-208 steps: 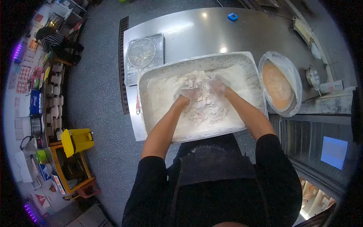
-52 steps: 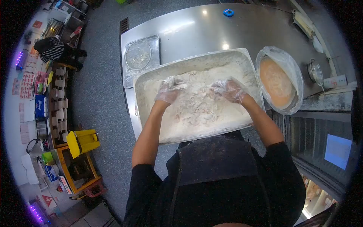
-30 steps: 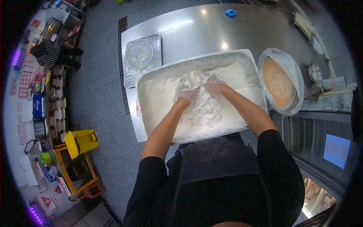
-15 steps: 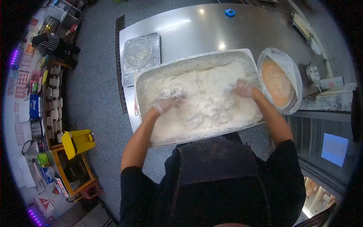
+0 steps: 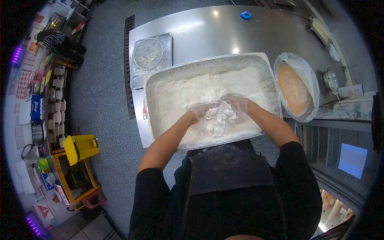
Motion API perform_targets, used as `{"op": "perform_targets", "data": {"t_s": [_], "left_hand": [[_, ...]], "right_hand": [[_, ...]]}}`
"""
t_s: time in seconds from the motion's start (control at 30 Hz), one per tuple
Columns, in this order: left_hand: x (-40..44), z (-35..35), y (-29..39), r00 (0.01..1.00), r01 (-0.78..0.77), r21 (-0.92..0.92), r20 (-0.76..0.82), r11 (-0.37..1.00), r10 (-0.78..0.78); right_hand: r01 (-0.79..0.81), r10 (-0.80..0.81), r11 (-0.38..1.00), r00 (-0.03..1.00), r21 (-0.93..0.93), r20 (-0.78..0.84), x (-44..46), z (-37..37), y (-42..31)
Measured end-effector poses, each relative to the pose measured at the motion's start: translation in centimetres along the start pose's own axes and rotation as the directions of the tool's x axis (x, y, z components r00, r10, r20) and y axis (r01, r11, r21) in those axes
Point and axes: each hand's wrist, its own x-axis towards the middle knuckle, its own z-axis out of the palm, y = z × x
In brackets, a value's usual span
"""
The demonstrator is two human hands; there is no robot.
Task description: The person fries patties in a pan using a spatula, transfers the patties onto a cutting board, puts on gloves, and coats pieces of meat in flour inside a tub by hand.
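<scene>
A large, deep metal tub holds white flour. Near its front middle is a heap of lumpy, flour-coated pieces, whose kind I cannot make out. My left hand, in a clear plastic glove, lies against the heap's left and far side with fingers stretched inward. From the right, my right hand, gloved the same way, curves over the far side of the heap. Both hands are open and close together, their fingertips partly lost in flour.
A bag-lined bowl of orange liquid stands right of the tub, with a metal strainer beyond. Left is a tray with a round rack. A blue device lies on the steel table. A person bends at the far-left counter.
My hands have come from opposite sides of the tub to its middle, close together. The coated pieces are now bunched between them and my body.
</scene>
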Motion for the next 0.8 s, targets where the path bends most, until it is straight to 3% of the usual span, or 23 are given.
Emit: {"op": "perform_targets", "data": {"t_s": [0.03, 0.07, 0.1, 0.13, 0.2, 0.23, 0.3, 0.37, 0.4, 0.47, 0.6, 0.67, 0.7, 0.77, 0.8], "left_hand": [[-0.8, 0.7, 1.8, 0.997, -0.059, 0.236, -0.03, 0.97, 0.067], [-0.4, 0.6, 1.6, 0.994, -0.082, 0.349, -0.038, 0.934, 0.102], [0.0, 0.4, 1.5, 0.99, -0.1, 0.458, -0.046, 0.883, 0.136], [2.3, -1.0, -1.3, 0.957, -0.219, 0.326, -0.113, 0.92, 0.268], [2.8, -1.2, -0.9, 0.904, -0.347, 0.199, -0.191, 0.916, 0.384], [2.6, -1.1, -0.2, 0.822, -0.378, 0.538, -0.179, 0.753, 0.541], [1.0, -0.4, 2.5, 0.73, -0.336, 0.806, -0.104, 0.487, 0.676], [-0.1, -0.1, 3.9, 0.79, -0.109, 0.981, -0.014, 0.162, 0.613], [-0.2, -0.3, 4.0, 0.789, -0.11, 0.981, -0.011, 0.159, 0.614], [-0.7, -0.4, 5.0, 0.864, 0.035, 0.997, -0.063, 0.066, 0.499], [-2.3, -0.9, 6.9, 0.875, 0.044, 0.999, -0.033, -0.01, 0.483], [-2.5, -1.7, 6.1, 0.724, -0.054, 0.996, -0.013, 0.076, 0.69], [-3.0, -1.8, 6.5, 0.723, -0.054, 0.996, -0.014, 0.076, 0.691], [-4.2, -1.6, 7.8, 0.66, -0.201, 0.979, 0.113, 0.03, 0.743], [-5.0, -0.9, 8.8, 0.659, -0.201, 0.979, 0.115, 0.027, 0.744]], "right_hand": [[0.159, -0.195, 0.901, 0.979, -0.404, -0.051, 1.2, -0.8, -0.2], [0.249, -0.386, 0.626, 0.923, -0.739, -0.015, 2.0, -1.5, -0.4], [0.25, -0.384, 0.626, 0.923, -0.739, -0.014, 1.8, -1.4, -0.8], [0.172, -0.421, 0.307, 0.907, -0.936, 0.028, 1.2, -1.3, -1.3], [0.061, -0.444, -0.054, 0.892, -0.997, 0.078, 1.8, -2.6, -0.6], [0.269, -0.644, 0.007, 0.738, -0.963, 0.202, 2.8, -3.8, 0.6], [0.475, -0.812, 0.01, 0.517, -0.88, 0.269, 2.0, -2.9, 0.9], [0.433, -0.849, 0.203, 0.525, -0.878, 0.063, -3.2, 2.6, -1.1], [0.434, -0.85, 0.202, 0.522, -0.878, 0.062, -2.2, 1.9, -0.9], [0.22, -0.85, -0.052, 0.503, -0.974, 0.159, -0.4, 0.5, -1.0], [0.286, -0.813, 0.045, 0.567, -0.957, 0.131, -2.2, 0.3, -1.0], [0.132, -0.736, 0.08, 0.677, -0.988, 0.03, -6.2, 2.9, -1.9], [0.078, -0.706, 0.087, 0.708, -0.993, -0.006, -7.7, 3.8, -2.3], [0.157, -0.738, -0.14, 0.642, -0.978, 0.209, -8.7, 4.5, -2.7], [0.157, -0.74, -0.141, 0.639, -0.978, 0.209, -8.7, 4.4, -2.8]]}}
